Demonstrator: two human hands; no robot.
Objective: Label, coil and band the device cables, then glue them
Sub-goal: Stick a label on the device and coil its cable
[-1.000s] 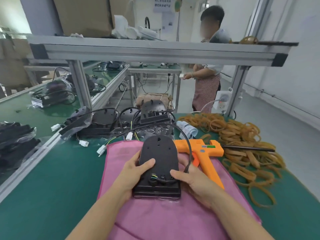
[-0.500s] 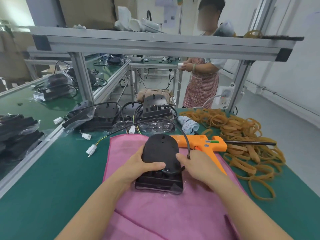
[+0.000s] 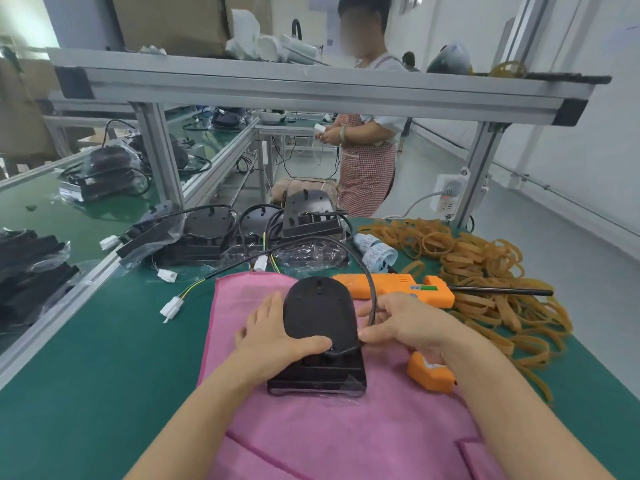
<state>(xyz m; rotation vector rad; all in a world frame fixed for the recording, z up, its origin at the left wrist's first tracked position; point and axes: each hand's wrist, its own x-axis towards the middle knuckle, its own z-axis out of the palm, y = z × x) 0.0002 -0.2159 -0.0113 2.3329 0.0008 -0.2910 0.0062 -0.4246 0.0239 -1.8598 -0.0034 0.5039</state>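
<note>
Head view: device lies on the pink cloth. Left hand steadies it from 9 o'clock, thumb on top; right hand pinches the cable at 3 o'clock. Cable looks stiff, springy; best gripped near its root.

Bright, even indoor light, soft shadows, wide-angle bending at edges, slight softness.
</note>
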